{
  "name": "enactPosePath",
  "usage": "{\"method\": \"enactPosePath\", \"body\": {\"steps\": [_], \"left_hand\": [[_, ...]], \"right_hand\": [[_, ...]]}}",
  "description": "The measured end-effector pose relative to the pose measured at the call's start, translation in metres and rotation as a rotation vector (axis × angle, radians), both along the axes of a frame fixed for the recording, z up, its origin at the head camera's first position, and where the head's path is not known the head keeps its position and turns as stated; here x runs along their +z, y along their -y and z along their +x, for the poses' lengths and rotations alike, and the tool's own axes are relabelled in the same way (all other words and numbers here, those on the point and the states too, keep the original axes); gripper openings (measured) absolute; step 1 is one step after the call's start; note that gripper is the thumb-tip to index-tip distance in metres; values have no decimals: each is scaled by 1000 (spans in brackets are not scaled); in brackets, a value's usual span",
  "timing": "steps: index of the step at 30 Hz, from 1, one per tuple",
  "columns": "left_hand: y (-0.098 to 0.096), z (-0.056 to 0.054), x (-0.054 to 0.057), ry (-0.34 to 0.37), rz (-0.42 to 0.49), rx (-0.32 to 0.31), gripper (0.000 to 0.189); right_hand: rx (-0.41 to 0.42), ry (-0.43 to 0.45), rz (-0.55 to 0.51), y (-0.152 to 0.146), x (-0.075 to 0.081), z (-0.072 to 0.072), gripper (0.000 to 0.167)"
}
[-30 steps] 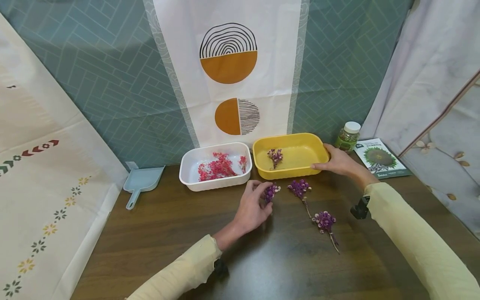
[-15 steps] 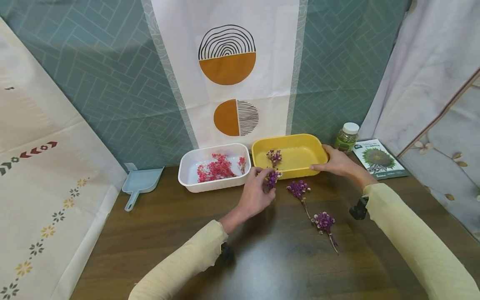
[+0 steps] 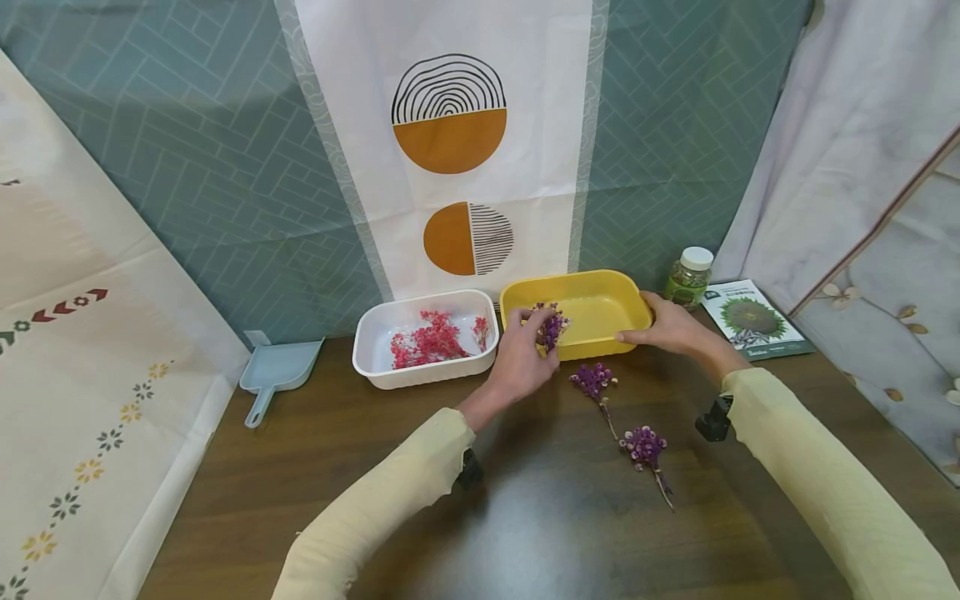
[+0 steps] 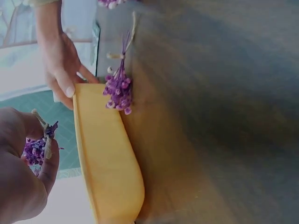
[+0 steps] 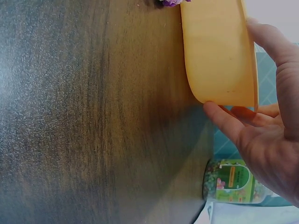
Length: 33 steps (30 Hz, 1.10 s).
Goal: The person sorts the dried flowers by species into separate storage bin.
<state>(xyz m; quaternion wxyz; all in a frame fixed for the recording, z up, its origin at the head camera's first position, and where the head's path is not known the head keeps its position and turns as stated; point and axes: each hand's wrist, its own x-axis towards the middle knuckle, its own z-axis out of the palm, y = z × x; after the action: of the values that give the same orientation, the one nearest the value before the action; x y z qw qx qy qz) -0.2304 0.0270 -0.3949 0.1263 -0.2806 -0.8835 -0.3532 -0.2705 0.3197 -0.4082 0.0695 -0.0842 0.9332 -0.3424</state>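
Note:
My left hand (image 3: 522, 358) pinches a small bunch of dried purple flowers (image 3: 553, 327) between thumb and fingers, over the near-left part of a yellow tub (image 3: 600, 310). In the left wrist view, the tied stems (image 4: 48, 140) of that bunch stick up past the fingertips. My right hand (image 3: 670, 325) grips the tub's right end, thumb on the near rim and fingers around the corner, as the right wrist view shows too. The other purple bunch inside the tub is mostly hidden by the left hand. On the table lie two more purple bunches, one (image 3: 592, 380) nearer the tub, another (image 3: 643, 446) closer to me.
Left of the tub, a white tub (image 3: 367, 354) holds pink dried flowers (image 3: 429, 340). A light blue dustpan (image 3: 279, 368) lies farther left. Beyond the right hand stand a white-capped jar (image 3: 688, 279) and a sunflower packet (image 3: 756, 321). A cloth-covered wall rises behind.
My left hand has carried its purple bunch from the table in front of the tub up and forward over the near rim. The right hand keeps its grip on the tub.

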Motion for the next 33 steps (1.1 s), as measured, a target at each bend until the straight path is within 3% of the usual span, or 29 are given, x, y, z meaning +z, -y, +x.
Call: {"method": "enactPosePath", "body": {"steps": [7, 21, 33], "left_hand": [[-15, -17, 7, 24, -56, 44, 59], [-42, -49, 7, 175, -105, 110, 65], [-55, -72, -4, 198, -123, 161, 64]], "right_hand": [[0, 6, 7, -2, -3, 0, 105], [-14, 11, 9, -1, -2, -2, 106], [-27, 34, -16, -2, -4, -4, 108]]}}
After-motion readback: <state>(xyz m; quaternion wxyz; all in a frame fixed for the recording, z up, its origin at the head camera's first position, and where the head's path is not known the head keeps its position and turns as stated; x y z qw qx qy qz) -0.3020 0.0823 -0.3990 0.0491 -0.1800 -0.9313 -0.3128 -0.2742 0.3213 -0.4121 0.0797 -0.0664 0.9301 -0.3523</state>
